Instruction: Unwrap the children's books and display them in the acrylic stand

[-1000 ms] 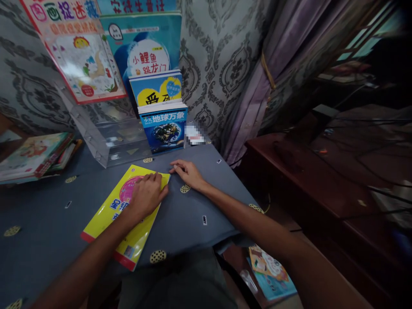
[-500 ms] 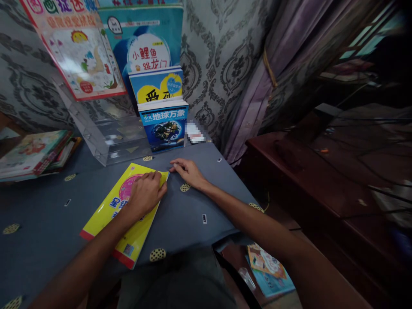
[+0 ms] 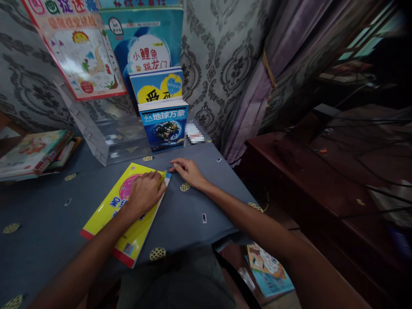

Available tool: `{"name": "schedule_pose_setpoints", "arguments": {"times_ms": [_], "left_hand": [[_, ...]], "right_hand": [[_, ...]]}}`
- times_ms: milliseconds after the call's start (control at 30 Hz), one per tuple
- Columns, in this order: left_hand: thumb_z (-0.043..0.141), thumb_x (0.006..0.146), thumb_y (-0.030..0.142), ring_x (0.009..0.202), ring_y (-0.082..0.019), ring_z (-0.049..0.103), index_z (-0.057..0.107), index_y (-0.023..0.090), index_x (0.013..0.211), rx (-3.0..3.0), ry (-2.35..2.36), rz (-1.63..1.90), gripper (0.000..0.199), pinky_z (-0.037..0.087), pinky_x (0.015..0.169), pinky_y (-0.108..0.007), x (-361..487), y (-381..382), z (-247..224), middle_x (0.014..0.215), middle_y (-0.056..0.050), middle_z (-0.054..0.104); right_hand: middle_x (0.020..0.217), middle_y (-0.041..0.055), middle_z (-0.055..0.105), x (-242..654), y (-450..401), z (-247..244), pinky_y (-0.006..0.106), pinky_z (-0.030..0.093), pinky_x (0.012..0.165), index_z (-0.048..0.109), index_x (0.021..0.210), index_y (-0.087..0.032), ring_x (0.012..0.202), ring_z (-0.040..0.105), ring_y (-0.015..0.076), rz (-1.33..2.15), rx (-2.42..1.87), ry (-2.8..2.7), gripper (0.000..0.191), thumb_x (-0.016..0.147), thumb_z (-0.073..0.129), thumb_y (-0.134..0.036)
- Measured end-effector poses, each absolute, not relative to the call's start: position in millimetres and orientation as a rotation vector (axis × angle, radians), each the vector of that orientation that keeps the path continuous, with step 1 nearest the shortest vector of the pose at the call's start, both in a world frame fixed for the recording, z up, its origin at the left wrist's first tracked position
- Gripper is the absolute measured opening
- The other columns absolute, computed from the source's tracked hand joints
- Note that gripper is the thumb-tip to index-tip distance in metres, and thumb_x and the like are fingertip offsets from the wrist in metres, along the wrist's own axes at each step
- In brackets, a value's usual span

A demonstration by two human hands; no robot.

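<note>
A yellow book (image 3: 104,216) with a pink circle and a red bottom band lies slanted on the cloth-covered table. My left hand (image 3: 145,193) rests on its upper right part, fingers curled at the corner of the cover. That corner is bent up, and a strip of blue page (image 3: 168,176) shows beneath it. Just right of the corner, my right hand (image 3: 190,172) lies low over the table with fingers loosely bent and nothing visible in them. Whether its fingertips touch the page edge, I cannot tell.
Behind the book stands a clear rack (image 3: 106,146) holding upright books, among them a blue globe book (image 3: 165,131). A stack of books (image 3: 32,152) lies at left. Dark red furniture (image 3: 299,171) with cables is at right. More books (image 3: 270,274) lie below the table edge.
The cover's upper right corner has lifted under my left fingers, baring some blue page. My right hand has stayed in place.
</note>
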State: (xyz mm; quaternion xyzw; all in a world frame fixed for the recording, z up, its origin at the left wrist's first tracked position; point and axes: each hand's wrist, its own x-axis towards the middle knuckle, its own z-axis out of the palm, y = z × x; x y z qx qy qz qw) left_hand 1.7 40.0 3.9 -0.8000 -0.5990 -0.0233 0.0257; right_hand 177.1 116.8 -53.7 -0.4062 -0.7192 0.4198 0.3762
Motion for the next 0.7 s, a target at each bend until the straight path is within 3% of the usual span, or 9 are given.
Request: {"name": "schedule_pose_setpoints", "arguments": {"times_ms": [267,567,700], "left_hand": [[0.042,0.095,0.03,0.089,-0.026,0.068,0.065,0.017,0.098,-2.482,-1.863,-0.088,0.026,0.049,0.076,-0.036,1,40,3,0.098,-0.013,0.074],[0.041,0.097,0.029,0.097,-0.027,0.068,0.064,0.014,0.101,-2.499,-1.858,-0.021,0.028,0.05,0.083,-0.037,2,37,9,0.102,-0.014,0.073],[0.04,0.096,0.025,0.1,-0.027,0.068,0.063,0.012,0.103,-2.521,-1.838,-0.023,0.027,0.05,0.086,-0.038,1,37,8,0.101,-0.015,0.072]], "right_hand": [[0.09,0.0054,0.079,176,118,-56,0.029,0.05,0.075,0.066,0.113,-0.016,0.079,0.07,0.0162,1.041,-1.046,-1.844,0.025,0.096,0.049,-0.024],[0.095,0.0053,0.078,178,109,-47,0.031,0.05,0.082,0.065,0.12,-0.018,0.084,0.067,0.0174,0.951,-0.944,-1.895,0.031,0.1,0.044,-0.029],[0.091,0.0059,0.075,178,106,-44,0.031,0.048,0.081,0.07,0.113,-0.018,0.085,0.067,0.0184,0.797,-0.951,-2.111,0.028,0.098,0.047,-0.025]]}}
